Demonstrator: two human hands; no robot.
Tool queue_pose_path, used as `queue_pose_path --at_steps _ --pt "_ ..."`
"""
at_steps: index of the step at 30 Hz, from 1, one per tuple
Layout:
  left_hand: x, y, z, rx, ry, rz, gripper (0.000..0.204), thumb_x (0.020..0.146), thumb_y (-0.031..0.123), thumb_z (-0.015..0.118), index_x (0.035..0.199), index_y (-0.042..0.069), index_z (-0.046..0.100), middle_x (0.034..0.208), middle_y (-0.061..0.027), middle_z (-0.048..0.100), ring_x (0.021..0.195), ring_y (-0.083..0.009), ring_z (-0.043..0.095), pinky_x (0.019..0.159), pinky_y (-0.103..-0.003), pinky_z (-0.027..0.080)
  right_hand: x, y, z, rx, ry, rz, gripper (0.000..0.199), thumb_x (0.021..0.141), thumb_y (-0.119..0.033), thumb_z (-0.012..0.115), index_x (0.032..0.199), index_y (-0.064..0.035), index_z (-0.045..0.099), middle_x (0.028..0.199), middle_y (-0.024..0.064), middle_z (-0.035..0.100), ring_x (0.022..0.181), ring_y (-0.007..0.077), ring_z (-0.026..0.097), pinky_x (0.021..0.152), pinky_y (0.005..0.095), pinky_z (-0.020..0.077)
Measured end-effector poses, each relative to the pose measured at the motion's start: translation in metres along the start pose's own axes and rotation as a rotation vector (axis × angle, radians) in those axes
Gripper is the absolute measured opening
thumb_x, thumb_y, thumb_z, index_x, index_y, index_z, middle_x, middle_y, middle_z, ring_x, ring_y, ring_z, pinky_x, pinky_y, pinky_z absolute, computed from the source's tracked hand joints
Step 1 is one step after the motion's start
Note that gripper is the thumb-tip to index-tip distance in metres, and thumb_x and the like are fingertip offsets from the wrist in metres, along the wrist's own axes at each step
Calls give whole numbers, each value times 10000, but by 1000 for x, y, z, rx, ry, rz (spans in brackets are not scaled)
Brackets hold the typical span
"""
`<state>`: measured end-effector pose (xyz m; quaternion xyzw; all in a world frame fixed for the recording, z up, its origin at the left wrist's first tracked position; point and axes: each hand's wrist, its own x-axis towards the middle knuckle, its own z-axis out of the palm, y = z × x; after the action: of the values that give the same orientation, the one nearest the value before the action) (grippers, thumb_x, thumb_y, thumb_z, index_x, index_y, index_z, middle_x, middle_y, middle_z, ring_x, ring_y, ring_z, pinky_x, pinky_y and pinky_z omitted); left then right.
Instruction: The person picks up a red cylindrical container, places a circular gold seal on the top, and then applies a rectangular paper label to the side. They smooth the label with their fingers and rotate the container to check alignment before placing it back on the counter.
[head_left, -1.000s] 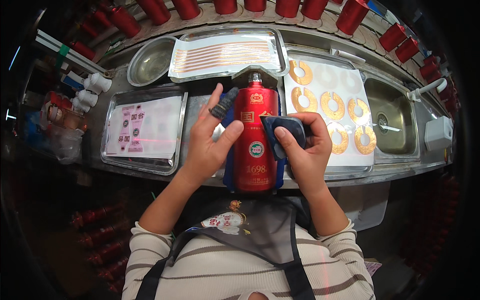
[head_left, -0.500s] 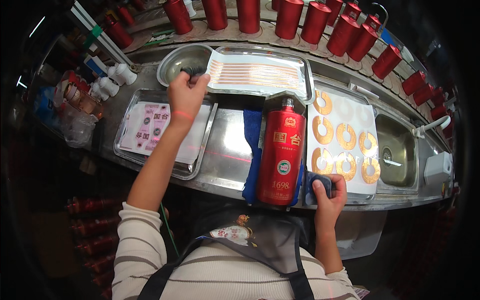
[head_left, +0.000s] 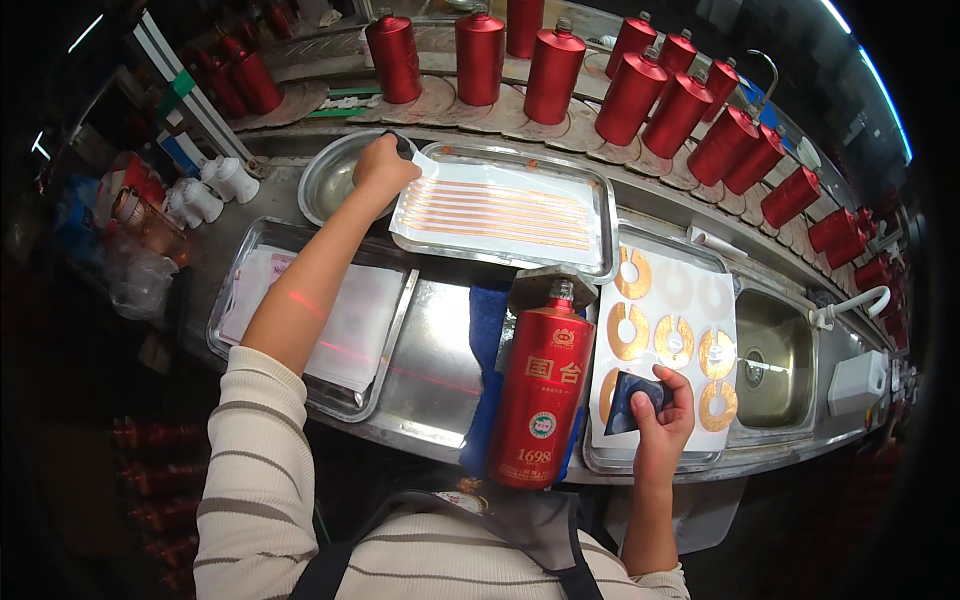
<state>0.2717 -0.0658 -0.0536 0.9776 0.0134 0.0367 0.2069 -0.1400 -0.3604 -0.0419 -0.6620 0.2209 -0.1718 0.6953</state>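
A red bottle [head_left: 540, 390] with gold labels lies on a blue cloth [head_left: 487, 340] at the counter's front. My left hand [head_left: 383, 168] reaches far back and grips a small dark tool [head_left: 402, 143] at the near-left corner of a white sheet with orange strips [head_left: 500, 210], which lies in a steel tray [head_left: 607, 215]. My right hand [head_left: 662, 412] holds a dark blue pad [head_left: 632, 400] over the lower part of a white sheet of gold ring labels [head_left: 668, 340], just right of the bottle.
A steel tray with a white printed sheet [head_left: 340, 320] sits at the left, a round steel bowl [head_left: 325, 185] behind it. A small sink [head_left: 770, 360] with a tap lies at the right. Several red bottles [head_left: 640, 95] line the back ledge. White small bottles [head_left: 205, 195] stand far left.
Both hands have left the red bottle. My left hand has moved back to the strip tray. My right hand has slid right with the pad onto the ring-label sheet.
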Motion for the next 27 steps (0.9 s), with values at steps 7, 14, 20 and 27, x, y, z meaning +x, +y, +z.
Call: queue_pose_path --at_steps 7,14,20,27 --pt "-14 30 -18 103 22 326 162 801 94 645 954 41 641 983 -192 718 986 -423 675 811 -525 533 61 -34 6 163 -176 69 123 906 -47 663 1011 -27 602 956 29 615 827 75 572 772 236 462" --pt "-81 147 -55 -295 -145 844 211 796 44 735 958 -31 623 755 -121 678 706 -211 665 666 -330 507 172 -77 99 -212 -326 -336 496 787 -108 660 1271 -7 626 1001 110 633 738 108 555 738 276 477" --pt "-144 167 -102 -594 -165 831 360 858 38 745 1205 18 650 821 -15 677 768 -82 637 712 -250 523 189 -117 82 -227 -824 -2 285 778 -178 698 1003 -8 652 768 16 605 589 60 511 546 219 397" --pt "-258 114 -95 -1110 -327 481 294 878 7 746 1133 -34 605 848 -41 704 773 -74 644 721 -240 518 70 -118 4 -258 -566 75 272 888 -249 739 804 -38 589 602 -44 500 474 9 398 439 185 277"
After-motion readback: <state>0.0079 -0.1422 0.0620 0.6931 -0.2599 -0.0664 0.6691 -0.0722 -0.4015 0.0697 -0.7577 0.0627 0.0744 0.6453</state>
